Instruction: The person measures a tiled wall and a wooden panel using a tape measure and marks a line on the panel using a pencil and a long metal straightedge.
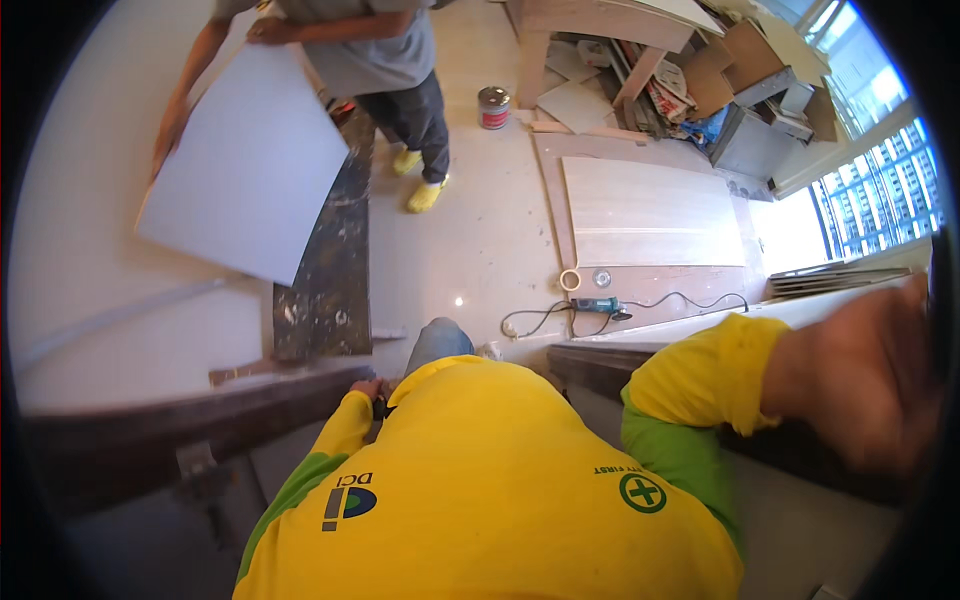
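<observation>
My left hand (369, 390) is low beside my body, close to the end of a long dark brown ledge (200, 425). A small dark thing shows at its fingers, too little of it to name. Raised at the far right is my right hand (905, 350), large and smeared by motion, with its fingers unclear. It is near a white-topped dark ledge (610, 360). Across from me, a person in a grey shirt grips a big white panel (245, 165) by its edges with both hands, holding it tilted.
A paint-stained dark board (335, 240) lies left of centre. On the floor are a can (494, 108), pale wood panel (655, 215), tape roll (570, 280) and corded angle grinder (598, 306). Scrap boards (745, 75) are piled by a wooden bench (610, 25) near the window.
</observation>
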Motion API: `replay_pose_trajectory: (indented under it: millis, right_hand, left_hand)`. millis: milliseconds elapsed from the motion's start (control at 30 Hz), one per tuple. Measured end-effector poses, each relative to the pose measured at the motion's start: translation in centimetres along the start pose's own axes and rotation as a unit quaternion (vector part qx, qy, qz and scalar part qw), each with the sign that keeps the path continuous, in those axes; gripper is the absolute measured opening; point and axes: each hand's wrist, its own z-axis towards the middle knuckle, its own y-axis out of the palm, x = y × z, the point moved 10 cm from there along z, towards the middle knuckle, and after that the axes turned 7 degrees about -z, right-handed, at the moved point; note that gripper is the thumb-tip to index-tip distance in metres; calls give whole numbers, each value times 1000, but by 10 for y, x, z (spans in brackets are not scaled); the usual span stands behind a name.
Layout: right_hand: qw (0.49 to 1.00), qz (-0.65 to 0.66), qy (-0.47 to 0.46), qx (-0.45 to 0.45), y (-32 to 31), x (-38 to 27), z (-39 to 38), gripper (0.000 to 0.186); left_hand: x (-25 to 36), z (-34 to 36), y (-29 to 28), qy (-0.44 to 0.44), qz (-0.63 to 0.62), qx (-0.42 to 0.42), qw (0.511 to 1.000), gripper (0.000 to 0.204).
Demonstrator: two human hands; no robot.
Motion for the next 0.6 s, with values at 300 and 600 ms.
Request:
replay_pose_trajectory:
  millis: [300, 600]
  right_hand:
    - [811, -37, 572, 114, -18, 342, -331, 17]
    - [325, -158, 905, 224, -29, 253, -733, 19]
  left_hand:
    - [197, 198, -83, 8, 100, -81, 992, 56]
    - [589, 404, -176, 211, 36, -128, 968, 48]
